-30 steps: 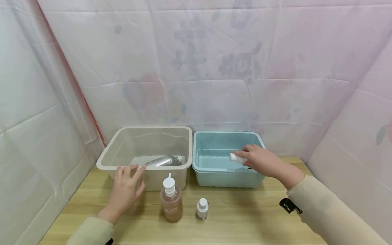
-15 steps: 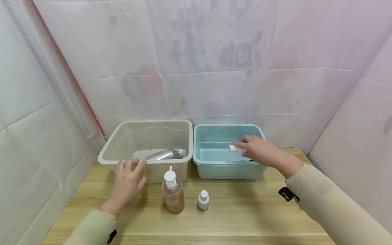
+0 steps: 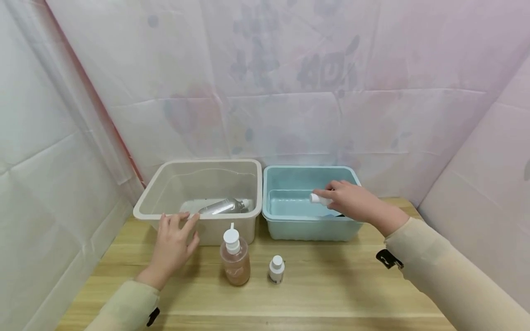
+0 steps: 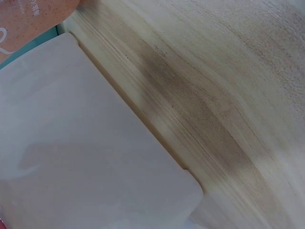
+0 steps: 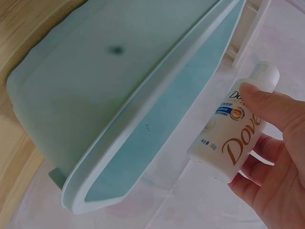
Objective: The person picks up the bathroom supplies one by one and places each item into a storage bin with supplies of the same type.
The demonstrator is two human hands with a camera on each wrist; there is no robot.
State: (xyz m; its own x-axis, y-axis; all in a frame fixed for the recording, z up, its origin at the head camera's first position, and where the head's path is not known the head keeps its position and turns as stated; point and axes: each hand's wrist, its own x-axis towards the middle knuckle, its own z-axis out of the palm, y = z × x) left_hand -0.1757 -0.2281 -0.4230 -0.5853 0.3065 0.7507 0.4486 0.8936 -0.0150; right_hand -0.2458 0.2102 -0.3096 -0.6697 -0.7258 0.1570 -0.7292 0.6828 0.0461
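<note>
My right hand [image 3: 347, 198] holds a small white Dove bottle [image 5: 233, 126] over the light blue bin [image 3: 312, 232], thumb on one side and fingers round the other. Its white cap [image 3: 314, 198] points left in the head view. My left hand [image 3: 171, 243] rests its fingertips on the front rim of the beige bin [image 3: 223, 230], fingers fairly relaxed. Inside that bin a clear bottle [image 3: 223, 207] lies on its side. A dark object [image 3: 340, 215] shows partly beneath my right hand in the blue bin.
On the wooden table [image 3: 323, 294], in front of the bins, stand a pump bottle of pinkish-orange liquid [image 3: 237, 269] and a small white bottle [image 3: 276, 271]. The two bins sit side by side against a patterned cloth wall [image 3: 290, 124]. Cloth also hangs at both sides.
The head view has tilted down slightly, so bins and bottles appear higher. Both hands keep nearly the same places, with the Dove bottle still in my right hand.
</note>
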